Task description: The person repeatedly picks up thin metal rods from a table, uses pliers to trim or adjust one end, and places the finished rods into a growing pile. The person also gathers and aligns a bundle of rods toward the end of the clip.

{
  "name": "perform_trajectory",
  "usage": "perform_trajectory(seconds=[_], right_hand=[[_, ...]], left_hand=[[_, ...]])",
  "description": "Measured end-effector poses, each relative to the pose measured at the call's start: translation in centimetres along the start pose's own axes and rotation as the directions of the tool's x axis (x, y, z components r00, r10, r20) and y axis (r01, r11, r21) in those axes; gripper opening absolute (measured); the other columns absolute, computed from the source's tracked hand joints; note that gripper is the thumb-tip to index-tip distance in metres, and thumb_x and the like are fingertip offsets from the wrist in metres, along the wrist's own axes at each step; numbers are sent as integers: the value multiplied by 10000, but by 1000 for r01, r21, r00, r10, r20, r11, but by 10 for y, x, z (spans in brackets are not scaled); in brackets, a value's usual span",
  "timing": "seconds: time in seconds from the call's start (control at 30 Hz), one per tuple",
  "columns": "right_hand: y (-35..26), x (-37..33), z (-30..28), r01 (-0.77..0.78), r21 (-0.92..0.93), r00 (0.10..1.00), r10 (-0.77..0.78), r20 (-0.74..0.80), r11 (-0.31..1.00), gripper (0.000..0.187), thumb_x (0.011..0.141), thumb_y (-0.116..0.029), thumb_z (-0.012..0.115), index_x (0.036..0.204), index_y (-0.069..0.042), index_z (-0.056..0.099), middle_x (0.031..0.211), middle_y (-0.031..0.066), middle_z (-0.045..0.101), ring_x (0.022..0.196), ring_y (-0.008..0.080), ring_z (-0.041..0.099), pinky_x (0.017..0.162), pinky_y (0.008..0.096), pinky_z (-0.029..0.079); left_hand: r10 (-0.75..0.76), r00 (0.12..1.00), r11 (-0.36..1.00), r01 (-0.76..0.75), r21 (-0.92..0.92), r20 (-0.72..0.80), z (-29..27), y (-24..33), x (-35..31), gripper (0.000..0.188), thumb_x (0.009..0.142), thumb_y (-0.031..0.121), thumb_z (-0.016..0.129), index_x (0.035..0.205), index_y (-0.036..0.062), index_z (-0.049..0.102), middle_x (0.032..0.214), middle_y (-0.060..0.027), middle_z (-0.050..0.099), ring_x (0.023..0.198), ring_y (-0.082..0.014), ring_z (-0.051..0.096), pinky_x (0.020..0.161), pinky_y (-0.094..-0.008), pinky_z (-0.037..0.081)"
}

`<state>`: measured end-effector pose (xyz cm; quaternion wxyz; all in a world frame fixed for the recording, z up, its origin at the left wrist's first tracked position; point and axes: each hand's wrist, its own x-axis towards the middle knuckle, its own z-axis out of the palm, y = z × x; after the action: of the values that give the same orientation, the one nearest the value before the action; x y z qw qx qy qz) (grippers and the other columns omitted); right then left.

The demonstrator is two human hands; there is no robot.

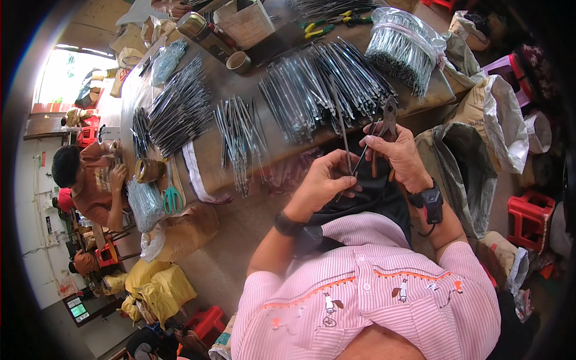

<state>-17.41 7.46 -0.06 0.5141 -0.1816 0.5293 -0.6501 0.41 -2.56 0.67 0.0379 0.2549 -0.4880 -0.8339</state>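
Over my lap, my left hand (324, 183) pinches thin dark metal rods between thumb and fingertips. One long metal rod (343, 129) rises from it toward the table edge; a shorter one slants up toward my right hand (399, 153). That hand is closed around a pair of pliers (389, 114), jaws pointing up and reddish handles hanging below the palm. The thumb and forefinger are near the slanting rod's upper end; whether they grip it I cannot tell. Just beyond my hands lies a wide row of similar metal rods (324, 84) on the table.
More rod bundles (180, 105) cover the table (240, 78) to the left, near teal scissors (173, 198). A bound wire bundle (402, 51), yellow-handled pliers (318, 30) and a thermos (201, 33) stand farther back. Open sacks (462, 174) crowd the right. A co-worker (93, 180) sits far left.
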Motion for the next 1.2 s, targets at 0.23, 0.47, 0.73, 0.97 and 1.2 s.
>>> perform_trajectory(seconds=[0.23,0.47,0.73,0.97,1.2], right_hand=[[2,-1,7,70,-35,998,-70,-4,997,184,834,-81,709,973,0,620,814,76,675,648,108,614,583,229,507],[10,-8,7,90,-63,996,-89,19,994,201,828,-69,721,985,0,617,805,80,682,638,120,627,562,227,506],[19,-6,-17,-162,389,975,207,-77,907,293,930,-257,542,948,24,624,994,165,663,899,220,653,711,317,535],[10,-29,-43,-406,531,893,199,404,744,290,875,-172,445,1119,-28,504,1113,238,607,939,373,642,722,408,552],[22,-48,-39,-116,-406,944,227,239,907,573,680,-20,475,1252,-17,441,1021,121,546,846,273,567,764,341,492]], left_hand=[[32,998,952,-17,-307,45,-1,-2,4,194,915,147,589,1055,14,571,926,-68,609,834,-165,616,709,-291,500],[-89,989,932,40,-361,-121,1,-22,14,101,900,135,642,946,76,574,790,-21,622,655,-104,587,511,-217,423],[-11,975,955,-56,-290,-223,1,-22,12,157,841,80,700,964,51,608,744,1,614,513,-68,520,433,-169,364],[120,967,979,-153,-133,-224,10,-14,8,189,853,30,665,1041,13,676,787,8,602,545,-37,493,446,-177,384],[301,924,948,-262,182,-235,19,-9,8,184,875,-24,608,1042,5,679,859,6,523,624,-36,496,475,-179,400]])
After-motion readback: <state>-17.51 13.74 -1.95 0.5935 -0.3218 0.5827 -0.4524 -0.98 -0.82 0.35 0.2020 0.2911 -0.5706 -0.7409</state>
